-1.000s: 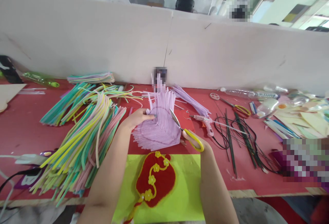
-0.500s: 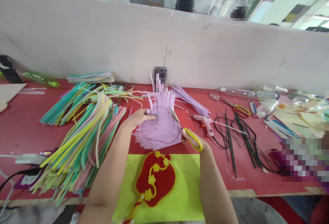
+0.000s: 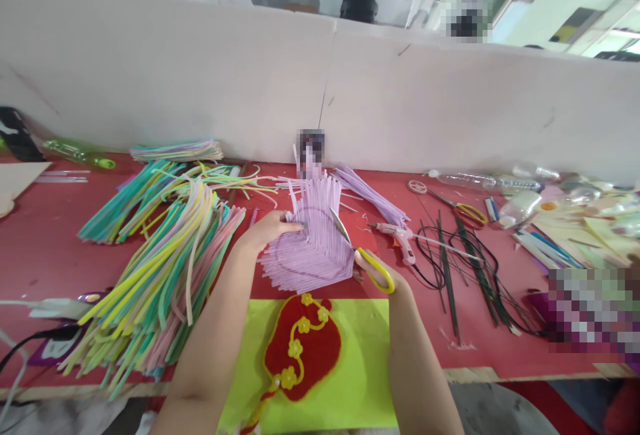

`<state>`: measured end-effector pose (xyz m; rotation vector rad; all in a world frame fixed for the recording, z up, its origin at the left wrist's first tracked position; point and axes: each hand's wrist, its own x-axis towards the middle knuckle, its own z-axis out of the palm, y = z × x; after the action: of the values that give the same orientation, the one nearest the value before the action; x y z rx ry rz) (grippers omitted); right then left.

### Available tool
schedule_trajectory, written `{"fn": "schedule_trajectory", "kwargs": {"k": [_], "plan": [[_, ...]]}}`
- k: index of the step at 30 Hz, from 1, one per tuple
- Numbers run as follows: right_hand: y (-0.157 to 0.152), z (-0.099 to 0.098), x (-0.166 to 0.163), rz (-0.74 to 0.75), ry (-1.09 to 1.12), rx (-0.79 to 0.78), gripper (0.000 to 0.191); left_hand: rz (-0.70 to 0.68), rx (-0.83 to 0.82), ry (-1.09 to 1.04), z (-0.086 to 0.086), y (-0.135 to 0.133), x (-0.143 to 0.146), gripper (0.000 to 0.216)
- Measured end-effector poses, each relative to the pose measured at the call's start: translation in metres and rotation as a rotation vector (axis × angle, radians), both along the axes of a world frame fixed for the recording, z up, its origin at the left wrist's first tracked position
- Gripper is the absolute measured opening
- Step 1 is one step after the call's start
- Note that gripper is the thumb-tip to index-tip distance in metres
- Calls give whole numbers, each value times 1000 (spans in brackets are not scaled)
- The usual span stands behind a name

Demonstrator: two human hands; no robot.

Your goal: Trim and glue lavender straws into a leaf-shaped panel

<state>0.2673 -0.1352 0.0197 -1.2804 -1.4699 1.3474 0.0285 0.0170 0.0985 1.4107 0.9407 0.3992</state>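
Two bare hands work at a red tabletop [image 3: 40, 248], seen from above. The left hand [image 3: 273, 227] has its fingers [image 3: 295, 224] stretched almost straight and laid on the upper left part of one lilac mat of plastic straws [image 3: 313, 252], pressing it flat without closing round it. The mat lies between the two hands and touches both.

The right hand [image 3: 383, 276] is closed on one pair of yellow-handled scissors [image 3: 356, 250], its fingers through the yellow loop. The steel blades point up and away from those fingers, over the mat's right side. How far apart the blades stand cannot be made out.

Just below both hands lies one yellow-green sheet [image 3: 360, 362] bearing one red felt ornament [image 3: 303, 348] trimmed with small yellow flowers. Left of the left fingers sprawls one large heap of pastel straws [image 3: 160, 255] in green, yellow and pink.

Right of the right fingers, near them, lies one pink glue gun [image 3: 400, 238]. Beyond it are a bundle of dark green wires [image 3: 450, 268] and a second pair of scissors [image 3: 457, 208], also yellow-handled. Well apart, at the far right, sit one clear plastic bottle [image 3: 480, 182] and a scatter of pale paper pieces [image 3: 590, 228].
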Motion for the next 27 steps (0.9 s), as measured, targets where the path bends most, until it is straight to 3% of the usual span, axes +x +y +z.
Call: {"fn": "schedule_trajectory", "kwargs": {"k": [27], "plan": [[-2,8,-6,-79,133,-44,50,28,-15,22,6,-1,-2,23]]}}
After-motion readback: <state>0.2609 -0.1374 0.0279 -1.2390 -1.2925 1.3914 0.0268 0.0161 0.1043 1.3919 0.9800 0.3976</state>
